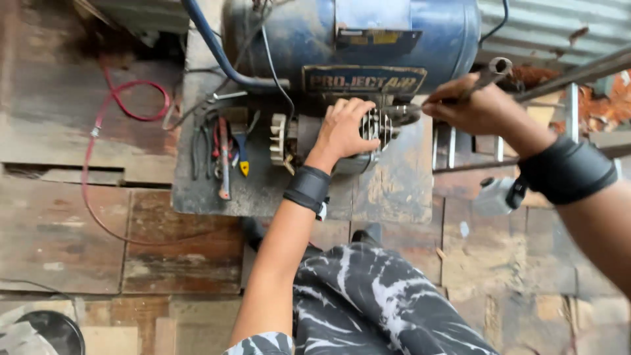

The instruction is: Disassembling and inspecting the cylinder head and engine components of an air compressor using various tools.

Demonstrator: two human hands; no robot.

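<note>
Fingers (360, 112) of the left hand (343, 128) rest spread on the finned cylinder (376, 126); right hand (474, 108) grips a wrench (490, 71)

Floor (59, 236): worn wooden planks, mismatched, stained, gaps between boards. Dark metal plate (394, 190) lies over planks at centre, scuffed, rust patches near its right edge. Corrugated metal sheet (552, 26) at top right corner. Grey metal railing (572, 85) runs diagonally at right, rusty debris behind. Red hose (98, 131) loops across left planks. Light: even daylight, soft shadows.
</note>
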